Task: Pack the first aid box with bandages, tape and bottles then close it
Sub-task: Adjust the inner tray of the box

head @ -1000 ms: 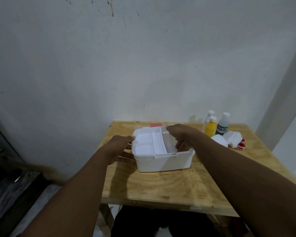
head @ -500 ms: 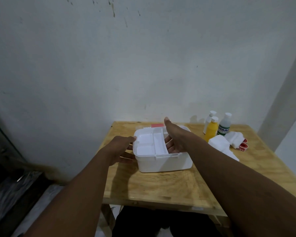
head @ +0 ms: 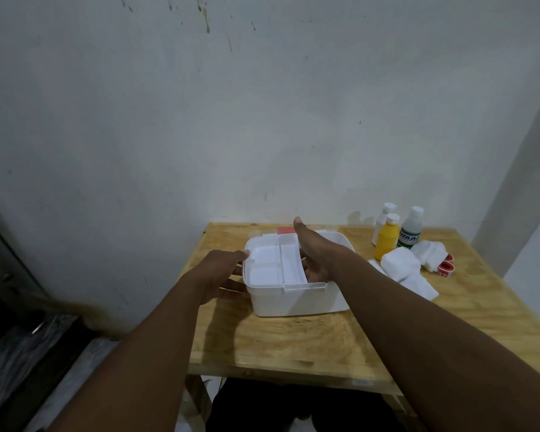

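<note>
The left hand is spread against the left end of the open white plastic first aid box, thumb up at the rim and fingers along the wall, so that grip is pressed flat to the box rather than closed around anything. The right hand is over the right half of the box, palm turned inward and fingers loosely spread and reaching down into the compartment; this grip is open and has hold of nothing. The box sits near the middle of the pale wooden tabletop, slightly toward the back, and its left half carries a white divided insert tray with several shallow sections. Behind the box, a lid edge with a red patch peeks out at the far rim. To the right, well clear of the box, three bottles stand together near the wall: a plain white bottle, a yellow bottle with a white cap just in front of it, and a pale bottle with a green label beside them. In front of the bottles lie white folded gauze bandages with a loose white cloth trailing toward the near side, then a white bandage roll, and at the far right red-and-white tape rolls touching it. A scuffed grey wall rises behind the tabletop.
</note>
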`<state>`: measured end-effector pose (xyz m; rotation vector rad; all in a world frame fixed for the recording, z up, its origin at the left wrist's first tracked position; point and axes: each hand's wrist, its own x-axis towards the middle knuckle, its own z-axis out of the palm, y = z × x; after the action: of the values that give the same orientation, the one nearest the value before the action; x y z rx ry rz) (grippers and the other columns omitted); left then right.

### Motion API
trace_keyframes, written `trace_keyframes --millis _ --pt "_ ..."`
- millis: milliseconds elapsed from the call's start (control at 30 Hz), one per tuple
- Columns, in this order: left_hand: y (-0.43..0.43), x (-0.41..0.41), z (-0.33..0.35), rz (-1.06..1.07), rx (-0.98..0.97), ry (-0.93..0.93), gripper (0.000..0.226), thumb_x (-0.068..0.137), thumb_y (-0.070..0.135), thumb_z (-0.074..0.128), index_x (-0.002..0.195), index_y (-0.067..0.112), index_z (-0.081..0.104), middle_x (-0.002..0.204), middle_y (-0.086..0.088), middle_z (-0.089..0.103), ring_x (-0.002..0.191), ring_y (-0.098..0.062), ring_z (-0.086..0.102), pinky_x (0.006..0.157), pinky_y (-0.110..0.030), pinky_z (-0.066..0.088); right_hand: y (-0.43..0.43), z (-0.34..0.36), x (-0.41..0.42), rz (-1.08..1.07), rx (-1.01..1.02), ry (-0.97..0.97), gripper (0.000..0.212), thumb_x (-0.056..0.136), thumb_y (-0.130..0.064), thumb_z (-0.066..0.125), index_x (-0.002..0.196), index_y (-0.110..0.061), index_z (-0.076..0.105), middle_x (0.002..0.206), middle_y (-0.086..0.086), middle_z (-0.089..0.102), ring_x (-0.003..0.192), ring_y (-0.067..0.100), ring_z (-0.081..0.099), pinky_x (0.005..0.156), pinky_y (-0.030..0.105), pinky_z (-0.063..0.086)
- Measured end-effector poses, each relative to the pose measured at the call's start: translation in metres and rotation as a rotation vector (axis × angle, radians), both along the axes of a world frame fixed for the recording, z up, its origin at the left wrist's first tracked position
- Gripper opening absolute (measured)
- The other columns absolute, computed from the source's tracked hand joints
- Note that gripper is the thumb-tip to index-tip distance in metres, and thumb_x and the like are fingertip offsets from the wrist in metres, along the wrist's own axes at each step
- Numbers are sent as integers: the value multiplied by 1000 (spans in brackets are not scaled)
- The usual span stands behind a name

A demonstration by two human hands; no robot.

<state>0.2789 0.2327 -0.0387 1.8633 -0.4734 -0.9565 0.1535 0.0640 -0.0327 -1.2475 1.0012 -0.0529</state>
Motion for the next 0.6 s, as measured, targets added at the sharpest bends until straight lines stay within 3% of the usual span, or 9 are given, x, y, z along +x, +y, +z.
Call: trace_keyframes --millis 300,400,600 --pt "2 -4 -2 27 2 -26 40 98 45 58 116 11 68 106 -14 74 88 -34 73 77 -42 61 -3 13 -14 46 -51 53 96 84 -81 30 124 3 55 114 25 68 101 38 68 95 49 54" --pt "3 -10 -2 44 -10 -53 40 98 46 57 112 12 70 105 -14 74 82 -31 73 74 -40 60 -7 25 -32 67 -113 42 76 92 -66 41 123 3 51 115 29 65 101 40 67 92 51 55" --pt "-1 -23 2 104 -8 -191 32 101 41 54 105 12 67 108 -13 70 88 -33 70 84 -44 57 -17 49 -74 69 -239 -2 48 96 -33 59 124 5 50 100 25 61 85 36 65 82 46 57"
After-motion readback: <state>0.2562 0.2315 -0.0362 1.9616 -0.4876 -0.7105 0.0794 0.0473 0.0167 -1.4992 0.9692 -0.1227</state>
